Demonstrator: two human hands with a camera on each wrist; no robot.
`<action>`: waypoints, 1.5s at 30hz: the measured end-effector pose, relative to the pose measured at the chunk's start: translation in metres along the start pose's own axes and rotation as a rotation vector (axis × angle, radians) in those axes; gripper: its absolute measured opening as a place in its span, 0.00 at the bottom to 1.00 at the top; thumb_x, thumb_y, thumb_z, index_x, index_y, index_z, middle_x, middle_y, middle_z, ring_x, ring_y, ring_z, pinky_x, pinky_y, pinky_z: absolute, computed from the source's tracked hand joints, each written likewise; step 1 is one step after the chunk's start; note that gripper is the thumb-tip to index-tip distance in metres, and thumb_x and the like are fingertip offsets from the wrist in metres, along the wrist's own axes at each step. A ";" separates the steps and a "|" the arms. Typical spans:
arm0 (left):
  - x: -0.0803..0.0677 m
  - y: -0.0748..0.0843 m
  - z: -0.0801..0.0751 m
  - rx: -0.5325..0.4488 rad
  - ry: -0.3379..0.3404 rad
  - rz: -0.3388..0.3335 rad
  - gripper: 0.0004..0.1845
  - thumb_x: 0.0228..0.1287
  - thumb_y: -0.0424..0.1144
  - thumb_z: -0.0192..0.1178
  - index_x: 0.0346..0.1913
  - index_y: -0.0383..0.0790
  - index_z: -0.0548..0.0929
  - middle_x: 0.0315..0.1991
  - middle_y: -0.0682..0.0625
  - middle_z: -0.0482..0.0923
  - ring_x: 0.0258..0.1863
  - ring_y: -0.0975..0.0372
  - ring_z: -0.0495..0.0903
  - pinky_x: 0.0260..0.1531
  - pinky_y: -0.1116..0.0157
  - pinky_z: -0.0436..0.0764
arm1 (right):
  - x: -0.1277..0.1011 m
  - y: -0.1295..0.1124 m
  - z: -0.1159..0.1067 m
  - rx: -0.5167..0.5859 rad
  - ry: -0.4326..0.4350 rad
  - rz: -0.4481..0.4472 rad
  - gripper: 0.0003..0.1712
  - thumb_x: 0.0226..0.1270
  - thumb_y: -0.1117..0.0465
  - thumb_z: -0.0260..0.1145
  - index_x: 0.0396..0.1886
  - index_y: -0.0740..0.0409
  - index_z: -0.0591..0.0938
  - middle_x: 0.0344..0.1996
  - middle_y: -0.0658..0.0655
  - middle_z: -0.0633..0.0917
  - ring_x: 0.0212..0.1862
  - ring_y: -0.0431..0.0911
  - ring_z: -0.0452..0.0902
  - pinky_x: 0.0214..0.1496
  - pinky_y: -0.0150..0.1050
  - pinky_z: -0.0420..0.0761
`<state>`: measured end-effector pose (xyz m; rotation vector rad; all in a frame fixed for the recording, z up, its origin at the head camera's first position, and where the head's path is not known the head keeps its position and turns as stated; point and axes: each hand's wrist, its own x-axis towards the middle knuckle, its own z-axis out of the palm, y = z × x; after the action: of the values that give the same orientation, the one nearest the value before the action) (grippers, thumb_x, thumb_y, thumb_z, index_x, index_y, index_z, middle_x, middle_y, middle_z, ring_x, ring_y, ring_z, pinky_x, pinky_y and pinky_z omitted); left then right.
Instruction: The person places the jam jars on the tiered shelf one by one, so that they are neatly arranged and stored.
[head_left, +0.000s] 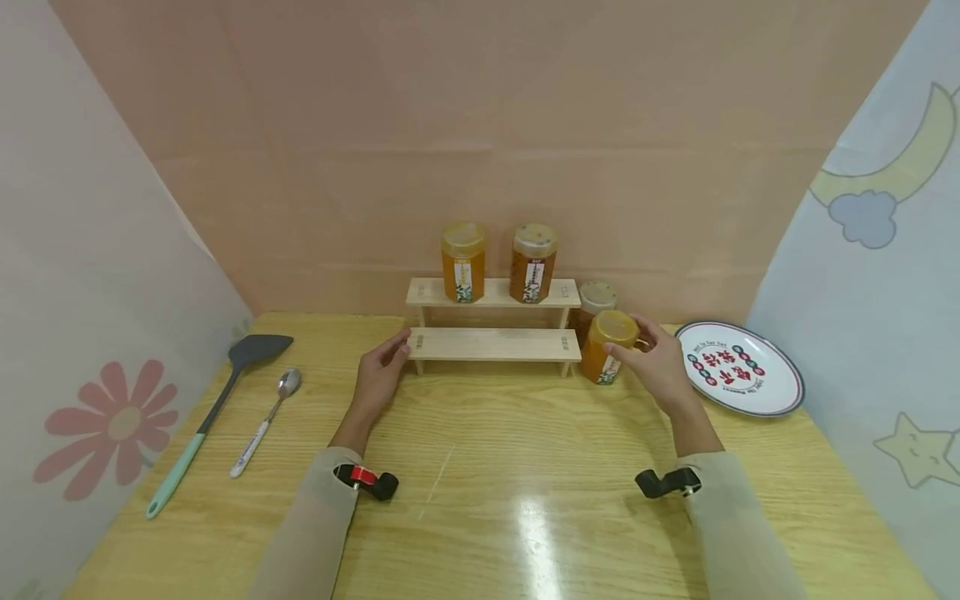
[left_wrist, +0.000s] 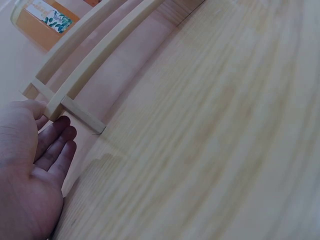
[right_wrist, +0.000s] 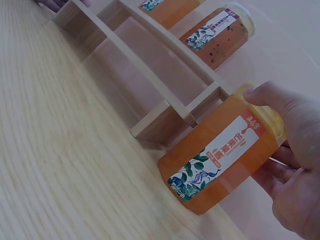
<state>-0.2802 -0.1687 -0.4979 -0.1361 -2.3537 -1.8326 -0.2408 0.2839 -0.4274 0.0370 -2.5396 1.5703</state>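
Amber jar (head_left: pixel 609 346) gripped by right hand (head_left: pixel 660 362); left hand (head_left: pixel 378 377), fingers relaxed, touches rack (head_left: pixel 491 343).

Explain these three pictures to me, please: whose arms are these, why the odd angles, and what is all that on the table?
No machine here: a person wears one camera on the head and one on each wrist. The wide picture is the head view, looking down at both hands; the two close-ups come from the wrists.

The left hand rests its fingers against the left end of a small wooden two-step rack. The right hand grips a honey-coloured jar standing on the wooden table at the rack's right end. Two similar jars stand on the top step, and another stands behind the held one. On the left lie a spatula and a spoon; on the right, a printed plate.
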 end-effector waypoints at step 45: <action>-0.004 0.001 0.003 -0.013 -0.024 0.000 0.23 0.79 0.48 0.57 0.71 0.47 0.78 0.71 0.46 0.77 0.73 0.54 0.73 0.73 0.53 0.72 | 0.015 -0.075 0.076 0.156 -0.072 -0.114 0.39 0.62 0.52 0.79 0.71 0.51 0.75 0.57 0.56 0.82 0.54 0.46 0.79 0.52 0.26 0.81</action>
<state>-0.2766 -0.1658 -0.4985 -0.1598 -2.3583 -1.8567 -0.2568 0.1831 -0.3926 0.2559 -2.4130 1.7472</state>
